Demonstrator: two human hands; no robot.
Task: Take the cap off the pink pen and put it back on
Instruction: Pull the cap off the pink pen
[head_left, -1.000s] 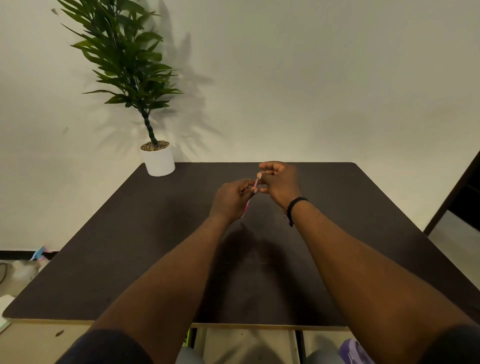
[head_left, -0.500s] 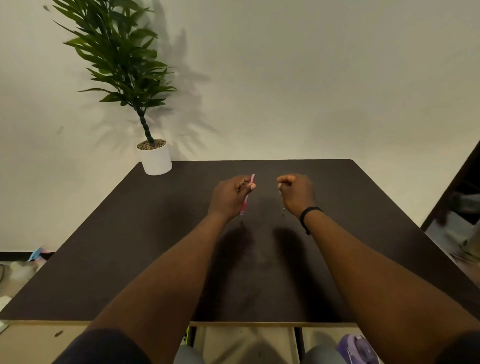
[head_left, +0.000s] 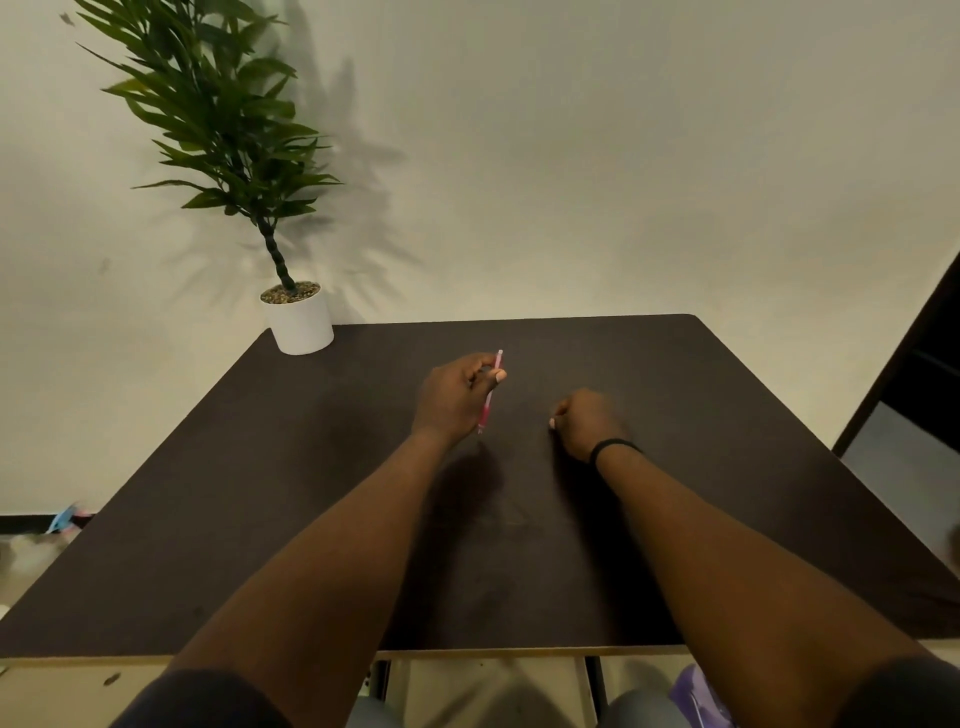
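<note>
My left hand (head_left: 457, 395) pinches a thin pink pen (head_left: 489, 397) between thumb and fingers. The pen stands nearly upright, with its lower tip just above the dark table (head_left: 727, 467) and its pale upper end above my thumb. My right hand (head_left: 584, 421) is a closed fist resting low on the table, about a hand's width to the right of the pen. It wears a black wristband. The pen's cap is hidden inside that fist and does not show.
A potted plant (head_left: 301, 322) in a white pot stands at the table's far left corner against the wall. A dark doorway edge (head_left: 904, 364) rises at the right. The table's near edge (head_left: 519, 652) is just in front of my knees.
My hands were together at the pen's upper end, then came apart. The right fist has moved right and down to the table. The left hand keeps the pen.
</note>
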